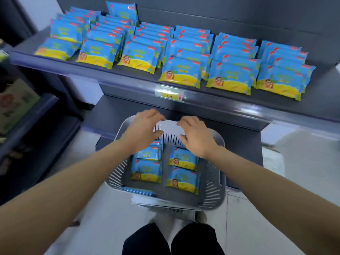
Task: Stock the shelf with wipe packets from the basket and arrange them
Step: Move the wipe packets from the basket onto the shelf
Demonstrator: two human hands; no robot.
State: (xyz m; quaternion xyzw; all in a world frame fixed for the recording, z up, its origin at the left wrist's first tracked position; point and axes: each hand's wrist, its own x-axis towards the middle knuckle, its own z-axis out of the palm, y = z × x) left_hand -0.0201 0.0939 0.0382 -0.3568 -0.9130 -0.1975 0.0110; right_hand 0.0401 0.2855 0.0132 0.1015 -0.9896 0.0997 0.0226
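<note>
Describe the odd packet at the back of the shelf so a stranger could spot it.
Look at the dark shelf above the basket. Near its back left corner stands one packet; it alone rises above the slanted rows.

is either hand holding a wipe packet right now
No, the left hand and right hand both hover open over the basket, fingers spread, with nothing in them.

Dark shelf (239,100) — six overlapping rows of wipe packets (181,73), price tag (170,92) on front edge.
</note>
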